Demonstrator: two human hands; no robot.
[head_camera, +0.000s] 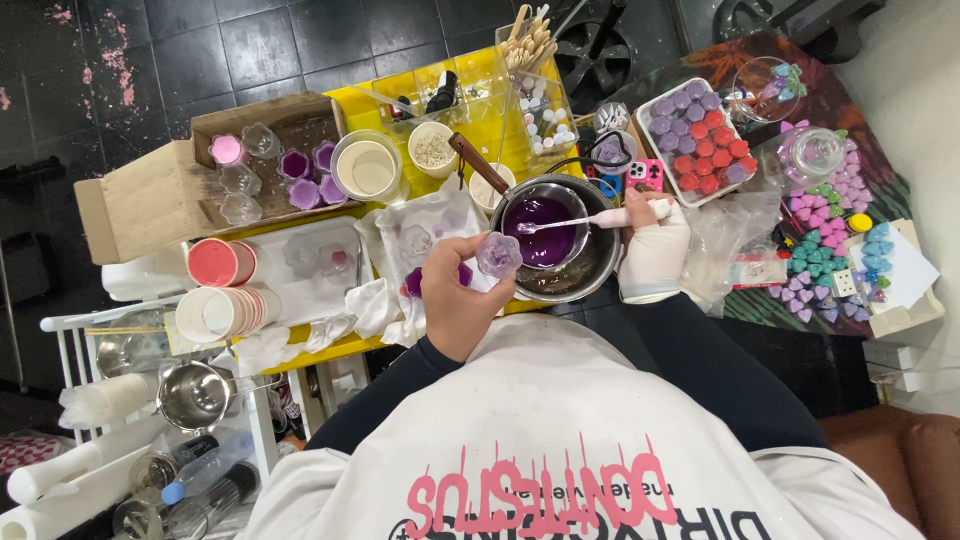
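- The filling step looks in hand: the left hand (455, 300) grips a small clear cup (498, 254) beside the pot (590, 265) of purple liquid (540, 228).
- The right hand (652, 250), gloved, clasps a spoon (585, 221) reaching over the liquid.
- Next likely needs a steady, level spoon carried over the cup.
- The cup looks faceted, clear and empty.

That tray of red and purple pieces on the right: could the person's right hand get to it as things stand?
Probably yes: the tray lies just beyond the right hand with nothing between, but that hand is holding a spoon.

Purple liquid (540, 232) in steel bowl (585, 275); yellow table (480, 75); seemingly white-gloved right hand (653, 250).
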